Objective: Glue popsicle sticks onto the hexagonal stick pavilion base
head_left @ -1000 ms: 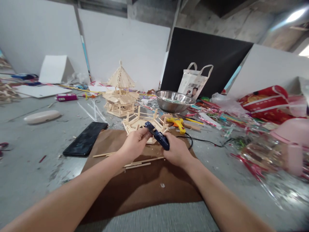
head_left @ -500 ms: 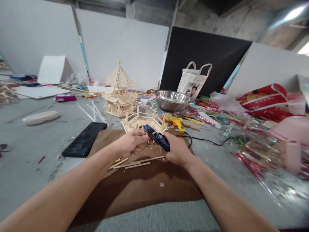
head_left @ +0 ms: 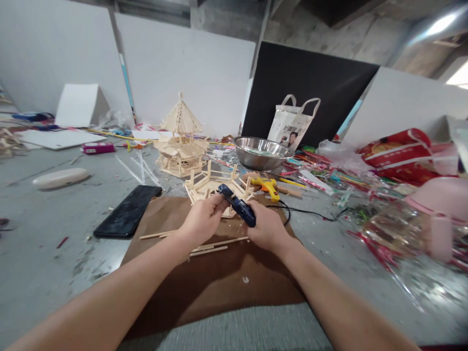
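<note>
Dark-blue tool (head_left: 237, 204): it sits in the middle of the scene, slanting from far left to near right, above the brown sheet (head_left: 219, 287) and overlapping your view of the low wooden frame (head_left: 206, 185).
Right hand (head_left: 268, 226): your fingers are wrapped around the tool's near right end.
Left hand (head_left: 204, 214): your fingers are drawn in narrow at the tool's far left end; you cannot tell from here whether they pinch a stick there.
Tool handling: expect a stiff, compact body with modest weight; it is likely best gripped at the near right end, with your left fingertips clear of the head.
Loose sticks (head_left: 219, 242): these lie on the sheet, near side of your hands. They look light, dry and rigid, probably easy to snap if bent; pinch one at mid-length, or close to whichever end needs steadying.
Low frame: just beyond your hands, with thin posts and rails that look fragile. Lift it, if you must, by the base with both hands.
Yellow glue gun (head_left: 268, 187): far right of the tool, lying on its side; its handle seems the sensible hold, as the nozzle could be hot.
</note>
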Demonstrator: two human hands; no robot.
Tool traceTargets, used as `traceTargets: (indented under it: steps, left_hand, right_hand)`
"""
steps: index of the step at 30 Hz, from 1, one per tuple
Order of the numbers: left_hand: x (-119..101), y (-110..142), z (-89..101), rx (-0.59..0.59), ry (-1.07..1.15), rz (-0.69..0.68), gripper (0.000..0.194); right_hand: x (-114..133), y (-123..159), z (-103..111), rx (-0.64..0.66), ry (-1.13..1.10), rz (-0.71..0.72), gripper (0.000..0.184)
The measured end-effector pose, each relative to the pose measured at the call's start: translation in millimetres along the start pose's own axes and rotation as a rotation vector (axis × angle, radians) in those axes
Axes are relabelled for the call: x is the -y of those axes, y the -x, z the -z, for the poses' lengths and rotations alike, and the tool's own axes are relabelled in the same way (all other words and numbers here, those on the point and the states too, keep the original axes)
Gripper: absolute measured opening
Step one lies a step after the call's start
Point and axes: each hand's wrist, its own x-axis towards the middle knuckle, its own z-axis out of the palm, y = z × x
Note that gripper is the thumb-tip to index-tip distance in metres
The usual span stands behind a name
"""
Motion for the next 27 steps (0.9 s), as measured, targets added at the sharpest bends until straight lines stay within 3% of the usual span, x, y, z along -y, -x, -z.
traceTargets:
  steps: [7, 15, 19, 23, 27]
  left_hand:
    - [1.1, -7.4, 8.0, 0.185, 0.282, 0.046, 0.027]
    - [2.8, -5.9, 14.8, 0.484, 0.771, 0.437, 0.035]
    - [1.5, -5.6, 20.3, 0.628, 0.9, 0.525, 0.029]
    - [1.5, -5.4, 23.3, 0.666, 0.942, 0.522, 0.026]
    - [-1.2, -6.3, 23.6, 0.617, 0.913, 0.5, 0.027]
  right_hand:
    - [-2.2, 0.8, 1.5, 0.024, -0.045, 0.017, 0.035]
    - [-6.9, 0.2, 4.5, 0.065, -0.034, 0.08, 0.046]
    - [-8.8, 0.6, 4.9, 0.055, -0.024, 0.145, 0.043]
    - [-6.4, 1.6, 7.5, 0.067, -0.018, 0.147, 0.035]
    - [-1.5, 2.1, 8.7, 0.074, 0.006, 0.094, 0.025]
